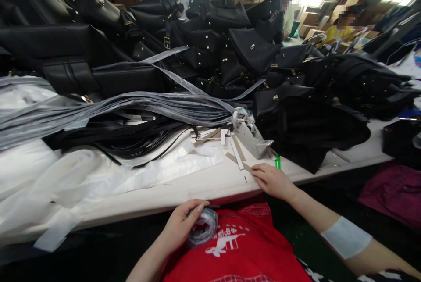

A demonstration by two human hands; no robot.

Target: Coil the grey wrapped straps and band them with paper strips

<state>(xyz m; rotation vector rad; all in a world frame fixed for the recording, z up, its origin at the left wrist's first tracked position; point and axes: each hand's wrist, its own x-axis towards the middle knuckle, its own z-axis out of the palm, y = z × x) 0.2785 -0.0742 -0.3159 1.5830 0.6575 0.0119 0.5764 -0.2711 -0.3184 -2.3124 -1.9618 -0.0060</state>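
My left hand (182, 225) is closed round a wad of clear plastic wrap (203, 227), held against my red apron below the table edge. My right hand (271, 180) rests on the white table (204, 185) near its front edge, its fingers curled over a thin brown strip (237, 160). Several more brown and white strips (219, 136) lie just beyond it. A grey tape dispenser (251, 135) stands right behind my right hand, with a small green object (278, 161) beside it.
A big heap of black handbags (210, 41) fills the back of the table. Long grey strips (131, 108) and black straps (128, 137) lie across the left, over clear plastic bags (66, 181). Two people sit at the far right. A magenta cloth (394, 192) lies low right.
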